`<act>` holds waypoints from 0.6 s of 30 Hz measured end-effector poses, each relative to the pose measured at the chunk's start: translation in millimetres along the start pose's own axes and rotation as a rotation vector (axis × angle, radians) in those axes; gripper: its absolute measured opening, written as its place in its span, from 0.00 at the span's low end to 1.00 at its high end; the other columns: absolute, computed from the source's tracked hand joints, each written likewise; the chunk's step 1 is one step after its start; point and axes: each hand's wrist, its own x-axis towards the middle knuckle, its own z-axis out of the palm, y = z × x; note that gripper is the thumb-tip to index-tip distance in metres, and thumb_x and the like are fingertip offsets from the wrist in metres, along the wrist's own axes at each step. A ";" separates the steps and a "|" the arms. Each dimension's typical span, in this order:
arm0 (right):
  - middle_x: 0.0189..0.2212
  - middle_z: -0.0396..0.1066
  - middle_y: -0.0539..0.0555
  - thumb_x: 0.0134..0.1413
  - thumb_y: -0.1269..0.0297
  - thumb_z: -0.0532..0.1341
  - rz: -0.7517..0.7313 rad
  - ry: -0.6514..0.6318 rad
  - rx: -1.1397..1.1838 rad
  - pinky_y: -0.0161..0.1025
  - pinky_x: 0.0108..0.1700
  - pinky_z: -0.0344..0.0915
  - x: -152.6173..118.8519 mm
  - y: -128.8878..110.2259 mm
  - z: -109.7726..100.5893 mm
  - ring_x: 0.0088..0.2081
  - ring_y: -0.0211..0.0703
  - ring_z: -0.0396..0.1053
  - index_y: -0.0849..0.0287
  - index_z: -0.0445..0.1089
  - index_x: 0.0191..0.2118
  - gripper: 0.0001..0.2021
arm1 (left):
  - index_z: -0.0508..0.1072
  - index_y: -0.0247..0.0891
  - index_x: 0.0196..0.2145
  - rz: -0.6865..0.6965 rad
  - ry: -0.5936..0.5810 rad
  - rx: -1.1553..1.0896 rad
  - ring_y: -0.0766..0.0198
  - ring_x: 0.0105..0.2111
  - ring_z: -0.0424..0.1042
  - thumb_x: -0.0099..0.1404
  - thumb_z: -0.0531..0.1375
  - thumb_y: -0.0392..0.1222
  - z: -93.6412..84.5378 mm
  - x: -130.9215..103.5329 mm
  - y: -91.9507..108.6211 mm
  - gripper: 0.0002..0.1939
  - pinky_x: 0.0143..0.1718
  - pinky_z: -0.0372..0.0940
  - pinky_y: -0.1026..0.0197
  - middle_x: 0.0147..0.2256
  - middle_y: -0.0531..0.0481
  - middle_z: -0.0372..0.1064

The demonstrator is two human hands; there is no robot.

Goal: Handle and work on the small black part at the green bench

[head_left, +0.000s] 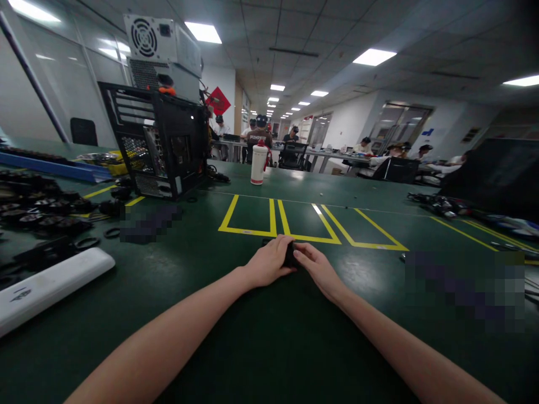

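Two bare forearms reach in from the lower corners of the frame and converge over a green counter point(219, 348), where the left hand point(272, 261) and the right hand point(318, 269) meet around a small black object point(290, 255). The left hand lies over the object from its left side, palm down with the fingers together and curved, covering much of it; the right hand closes in from the other side, its bent fingertips at the object's right edge. The object, mostly hidden by the fingers, sits near the middle of the counter, just on the near side of yellow tape outlines point(311, 238). Beyond the tape stands a white bottle point(257, 165) with a red top, and to its left an open black computer case point(168, 146) carries stacked metal power supply units point(162, 47). Dark parts point(46, 207) crowd the counter's left side, near a long white device point(54, 289), while cables point(438, 205) lie at the far right. In the office behind, people point(260, 134) in dark headgear sit at long tables beneath a gray ceiling with bright panel lights point(374, 56), and a red diamond-shaped decoration point(219, 101) hangs near a white column.
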 end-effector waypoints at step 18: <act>0.39 0.63 0.50 0.40 0.66 0.62 -0.091 -0.087 0.028 0.42 0.48 0.58 -6.0 0.8 -6.4 0.44 0.40 0.63 0.55 0.61 0.38 0.15 | 0.49 0.39 0.49 0.015 0.000 0.017 0.55 0.45 0.61 0.54 0.59 0.42 6.1 1.6 0.7 0.28 0.45 0.60 0.51 0.45 0.45 0.55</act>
